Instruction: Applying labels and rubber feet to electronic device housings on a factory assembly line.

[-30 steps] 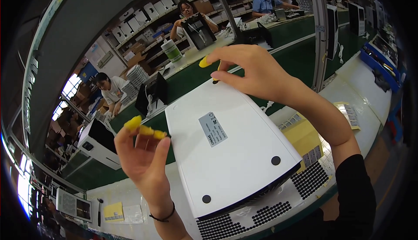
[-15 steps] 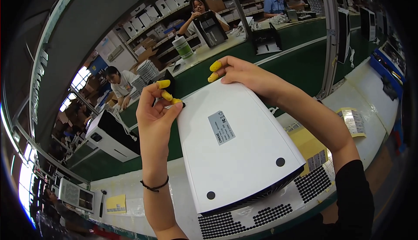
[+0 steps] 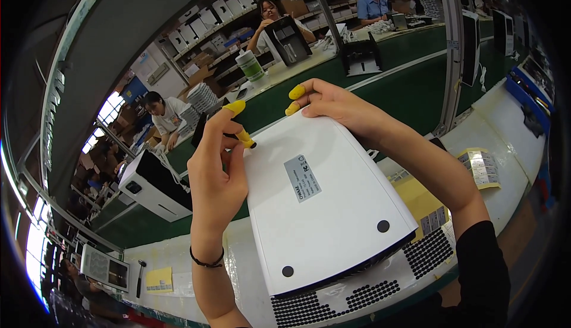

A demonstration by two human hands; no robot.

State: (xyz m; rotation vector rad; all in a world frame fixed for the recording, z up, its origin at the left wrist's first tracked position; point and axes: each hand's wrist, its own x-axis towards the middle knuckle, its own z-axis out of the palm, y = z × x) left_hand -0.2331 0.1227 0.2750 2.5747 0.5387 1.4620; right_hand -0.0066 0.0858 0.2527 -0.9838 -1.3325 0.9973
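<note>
A white box-shaped appliance is tilted in front of me, its flat side with a grey label facing up. Round black pads sit at its two near corners. At the far left corner my left hand presses a yellow-covered fingertip on another small black pad; its thumb is apart from that fingertip. My right hand grips the far edge, thumb on the white face, with two yellow-covered fingers past the rim. The rest of its fingers are hidden.
Sheets of black dots lie on the bench under the appliance's near end. A label sheet lies right, a yellow sheet and a hammer left. Beyond runs a green conveyor with another white appliance; several people work behind it.
My left thumb has come away from the small black pad, and a finger now presses it at the corner. The left index finger has lifted and straightened. My right hand keeps its grip.
</note>
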